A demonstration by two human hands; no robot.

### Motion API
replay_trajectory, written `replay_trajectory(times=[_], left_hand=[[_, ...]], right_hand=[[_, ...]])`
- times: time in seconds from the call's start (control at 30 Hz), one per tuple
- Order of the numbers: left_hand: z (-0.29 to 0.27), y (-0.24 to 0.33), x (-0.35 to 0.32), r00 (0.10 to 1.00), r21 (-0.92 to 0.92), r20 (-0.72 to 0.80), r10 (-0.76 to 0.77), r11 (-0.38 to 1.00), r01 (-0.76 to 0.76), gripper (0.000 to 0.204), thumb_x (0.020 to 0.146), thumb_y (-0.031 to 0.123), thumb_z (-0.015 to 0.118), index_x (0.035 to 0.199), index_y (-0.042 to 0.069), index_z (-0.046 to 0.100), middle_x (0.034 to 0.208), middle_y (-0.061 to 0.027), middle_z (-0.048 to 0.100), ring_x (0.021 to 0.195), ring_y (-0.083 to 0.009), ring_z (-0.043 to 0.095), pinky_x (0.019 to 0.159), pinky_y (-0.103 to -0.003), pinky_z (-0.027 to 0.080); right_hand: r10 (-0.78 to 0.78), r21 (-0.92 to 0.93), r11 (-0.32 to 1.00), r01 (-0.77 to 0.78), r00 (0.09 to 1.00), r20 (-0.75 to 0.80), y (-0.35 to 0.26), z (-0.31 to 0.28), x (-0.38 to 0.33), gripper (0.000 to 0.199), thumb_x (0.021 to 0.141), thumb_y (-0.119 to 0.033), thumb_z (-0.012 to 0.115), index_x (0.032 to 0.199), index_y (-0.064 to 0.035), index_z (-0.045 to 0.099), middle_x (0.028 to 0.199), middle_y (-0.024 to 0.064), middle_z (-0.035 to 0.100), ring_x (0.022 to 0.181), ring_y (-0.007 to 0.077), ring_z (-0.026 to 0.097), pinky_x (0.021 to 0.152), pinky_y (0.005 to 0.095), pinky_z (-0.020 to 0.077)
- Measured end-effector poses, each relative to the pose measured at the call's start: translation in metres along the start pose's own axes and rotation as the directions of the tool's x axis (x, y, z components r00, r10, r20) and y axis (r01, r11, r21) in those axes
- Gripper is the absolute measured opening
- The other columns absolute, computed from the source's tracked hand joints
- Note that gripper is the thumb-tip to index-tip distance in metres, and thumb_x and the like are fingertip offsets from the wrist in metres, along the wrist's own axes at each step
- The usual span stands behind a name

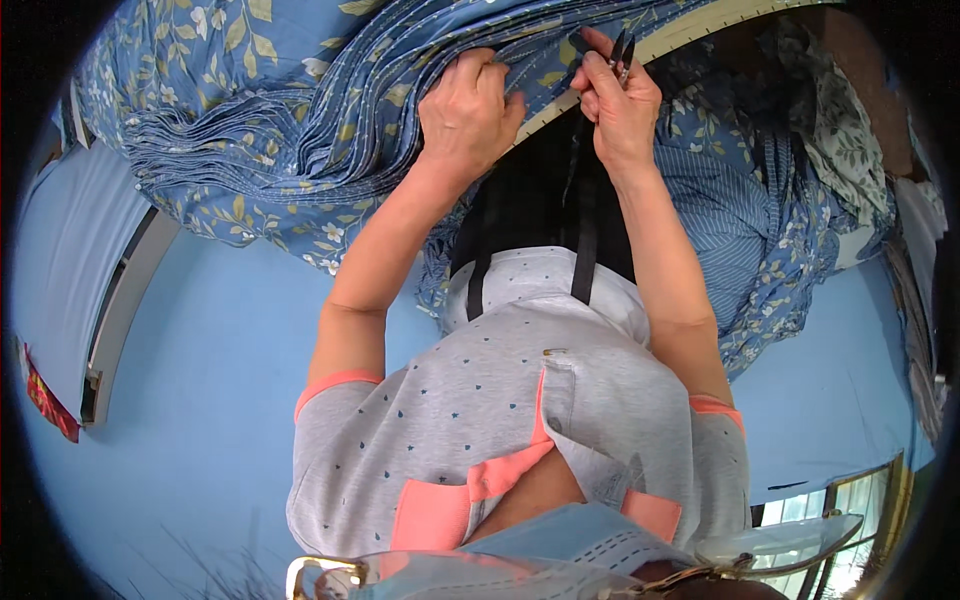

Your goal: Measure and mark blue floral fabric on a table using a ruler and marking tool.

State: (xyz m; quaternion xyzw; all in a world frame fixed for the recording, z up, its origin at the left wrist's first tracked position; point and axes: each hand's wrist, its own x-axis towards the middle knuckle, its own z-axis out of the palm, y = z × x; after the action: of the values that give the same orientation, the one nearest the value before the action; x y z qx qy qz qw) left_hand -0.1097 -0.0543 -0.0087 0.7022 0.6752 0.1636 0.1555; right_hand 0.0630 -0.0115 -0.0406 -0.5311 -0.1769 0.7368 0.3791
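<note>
A large blue cloth with white flowers and yellow-green leaves [270, 140] lies gathered in many stacked folds. My left hand [468, 112] presses on these folds with curled fingers, closed on the cloth; the fingertips are partly hidden. In my right hand [622, 105] is a slim, dark, pointed tool that looks like thread snips [625, 55], its tips upward. The thumb and forefinger of that hand meet at the cloth near the table edge. A dark cord [573, 165] hangs below this hand.
A pale yellow strip with tick marks [690, 32] runs along the table's near edge. More blue floral and striped cloth [720, 200] hangs at the right, beside a pale leaf-patterned cloth [835, 135]. A grey metal-like bar [125, 300] stands at the left.
</note>
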Motion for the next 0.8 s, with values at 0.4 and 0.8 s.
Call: replay_trajectory(times=[0.4,0.8], left_hand=[[-0.005,-0.01,0.002,0.998,-0.107,-0.012,-0.065,0.992,0.063,0.009,0.082,0.011,0.073,0.085,0.004,0.069,0.102,-0.0107,0.07,0.081,-0.0314,0.07,0.071,-0.039,0.057],[-0.02,-0.015,0.013,0.993,-0.219,0.01,-0.12,0.968,0.119,0.008,0.084,0.01,0.073,0.084,0.004,0.068,0.099,-0.012,0.07,0.08,-0.0323,0.069,0.07,-0.04,0.056]], right_hand=[[-0.403,-0.337,0.87,0.361,0.913,-0.063,0.012,0.017,0.012,0.02,0.089,-0.012,0.078,0.103,0.0001,0.072,0.081,0.0001,0.069,0.07,0.004,0.06,0.062,0.0189,0.046],[-0.473,-0.517,0.783,0.345,0.87,-0.138,0.005,0.019,0.017,0.023,0.085,-0.017,0.071,0.074,0.0017,0.062,0.058,-0.0018,0.055,0.058,0.0055,0.05,0.056,0.0268,0.0439]])
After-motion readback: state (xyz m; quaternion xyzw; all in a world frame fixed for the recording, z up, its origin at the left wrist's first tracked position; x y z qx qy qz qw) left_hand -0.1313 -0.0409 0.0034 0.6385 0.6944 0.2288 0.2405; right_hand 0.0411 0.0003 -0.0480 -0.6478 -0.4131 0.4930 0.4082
